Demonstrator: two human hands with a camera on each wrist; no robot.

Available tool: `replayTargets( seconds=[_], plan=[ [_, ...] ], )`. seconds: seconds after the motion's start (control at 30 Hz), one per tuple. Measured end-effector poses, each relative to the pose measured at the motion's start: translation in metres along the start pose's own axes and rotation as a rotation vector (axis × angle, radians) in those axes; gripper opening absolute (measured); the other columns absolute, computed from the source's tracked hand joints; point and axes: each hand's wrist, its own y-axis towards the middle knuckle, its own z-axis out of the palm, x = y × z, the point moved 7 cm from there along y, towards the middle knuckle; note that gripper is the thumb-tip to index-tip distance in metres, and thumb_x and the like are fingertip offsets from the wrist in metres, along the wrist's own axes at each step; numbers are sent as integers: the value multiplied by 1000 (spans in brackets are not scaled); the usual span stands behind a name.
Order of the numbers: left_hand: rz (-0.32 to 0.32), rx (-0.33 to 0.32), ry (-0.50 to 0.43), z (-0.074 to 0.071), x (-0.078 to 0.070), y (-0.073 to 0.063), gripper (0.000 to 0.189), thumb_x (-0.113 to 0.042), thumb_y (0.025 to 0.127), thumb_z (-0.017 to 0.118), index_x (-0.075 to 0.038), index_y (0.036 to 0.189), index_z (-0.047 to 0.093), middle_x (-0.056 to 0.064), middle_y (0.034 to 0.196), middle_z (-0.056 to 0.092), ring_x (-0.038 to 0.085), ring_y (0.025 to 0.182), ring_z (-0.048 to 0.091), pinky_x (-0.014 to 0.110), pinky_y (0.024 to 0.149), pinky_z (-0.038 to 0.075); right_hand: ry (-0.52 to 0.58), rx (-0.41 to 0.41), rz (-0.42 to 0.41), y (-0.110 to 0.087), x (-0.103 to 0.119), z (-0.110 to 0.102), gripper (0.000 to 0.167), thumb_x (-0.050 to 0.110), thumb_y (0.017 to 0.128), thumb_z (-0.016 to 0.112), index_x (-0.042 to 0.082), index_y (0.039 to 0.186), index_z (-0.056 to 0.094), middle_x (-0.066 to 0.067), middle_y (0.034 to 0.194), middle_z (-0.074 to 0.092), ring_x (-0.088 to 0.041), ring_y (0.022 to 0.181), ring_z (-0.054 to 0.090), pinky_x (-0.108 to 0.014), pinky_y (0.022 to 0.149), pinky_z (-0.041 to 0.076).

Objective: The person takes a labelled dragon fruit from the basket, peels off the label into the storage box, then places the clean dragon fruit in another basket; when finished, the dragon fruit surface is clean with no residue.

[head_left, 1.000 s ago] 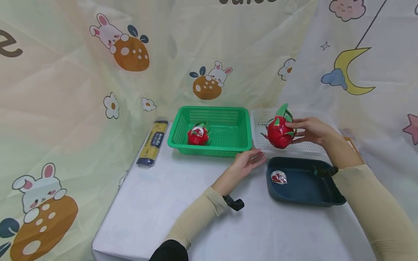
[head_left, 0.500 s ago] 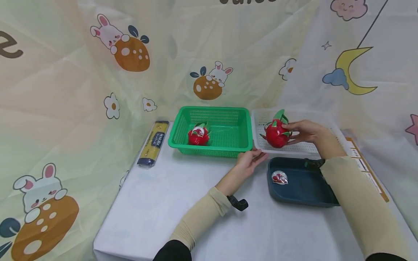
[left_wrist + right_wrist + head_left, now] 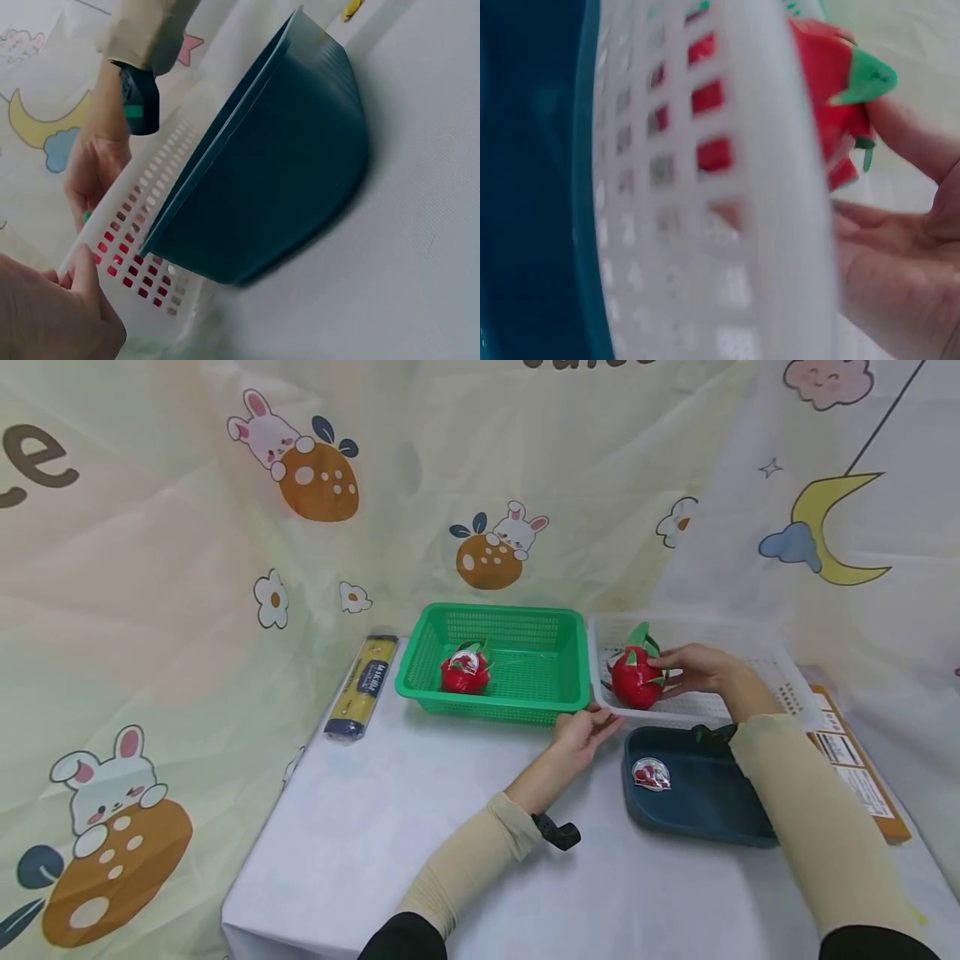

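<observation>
My right hand (image 3: 701,670) holds a glossy red dragon fruit (image 3: 634,681) with green leaf tips inside the white perforated basket (image 3: 720,714), near its left end. In the right wrist view the thumb and fingers lie against the dragon fruit (image 3: 829,90), partly hidden by the basket wall. At the basket's front left corner, my left hand (image 3: 576,737) touches the rim with fairly straight fingers. The left wrist view shows that hand (image 3: 67,311) against the outer wall. A second dragon fruit (image 3: 463,672), bearing a sticker, sits in the green basket (image 3: 495,703).
A dark blue tray (image 3: 693,814) stands in front of the white basket, with a cherry-printed sticker (image 3: 651,774) in it. A yellow-and-blue pasta packet (image 3: 362,687) lies left of the green basket. An orange-edged box with white panels (image 3: 862,768) is at the right.
My right hand has lowered the dragon fruit into the left part of the white basket. My left hand has stayed at the basket's corner. The head view has shifted slightly.
</observation>
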Motion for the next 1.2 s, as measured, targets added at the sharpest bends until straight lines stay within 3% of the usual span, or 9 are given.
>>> replayTargets(
  seconds=[0.17,0.27,0.43,0.53,0.63,0.8,0.97,1.13,1.2],
  plan=[
    [10,-8,-5,0,0,-1,15,16,93,64,7,105,64,24,111,65,39,105,72,43,88,64,-9,19,-3,-2,-6,-2,86,18,111,49,0,161,-19,-26,171,-12,-52,155,2,-63,120,30],
    [-1,0,-4,1,0,-3,14,16,93,64,5,101,64,23,107,65,38,104,72,44,90,63,-31,-24,-9,-3,-7,-3,90,21,110,54,1,163,-15,-25,172,-6,-51,155,7,-61,121,31],
    [-49,20,115,-1,-1,-9,14,16,91,65,5,99,68,22,99,71,33,98,73,45,94,61,-83,-132,-32,-9,-3,-4,94,26,107,60,0,164,-10,-29,171,3,-52,153,16,-58,124,27],
    [-103,45,169,-5,-3,-18,17,17,90,63,8,103,68,26,106,72,31,98,72,46,99,59,-89,-230,-44,-16,1,-3,87,29,108,59,-2,165,1,-30,170,10,-51,153,21,-56,125,26],
    [-130,76,184,-10,-11,-29,15,16,90,59,7,99,66,29,115,69,34,107,70,46,104,56,-118,-382,-70,-27,12,-2,86,37,107,60,-3,165,11,-30,169,15,-49,153,25,-52,125,28],
    [-137,91,194,-19,-34,-46,14,12,90,56,0,91,63,18,98,66,37,116,66,47,109,52,-144,-569,-178,-43,38,14,91,52,102,61,-4,163,22,-26,169,22,-41,153,30,-45,125,30],
    [-117,85,211,-34,-57,-56,16,11,91,53,1,101,61,13,98,62,32,105,66,49,111,50,-115,-581,-275,-43,64,42,84,50,103,60,-2,161,29,-23,167,29,-36,152,36,-43,124,32],
    [-42,95,281,-44,-81,-67,25,11,96,52,9,120,57,11,98,62,26,96,67,48,108,52,-75,-519,-314,-34,86,73,75,42,106,59,-2,161,33,-24,164,36,-34,149,42,-42,123,34],
    [-9,100,311,-47,-93,-72,23,9,97,52,8,120,56,10,97,63,24,93,68,47,107,53,-62,-481,-318,-28,93,86,73,40,106,59,-1,160,34,-24,163,38,-32,147,45,-42,122,36]
  ],
)
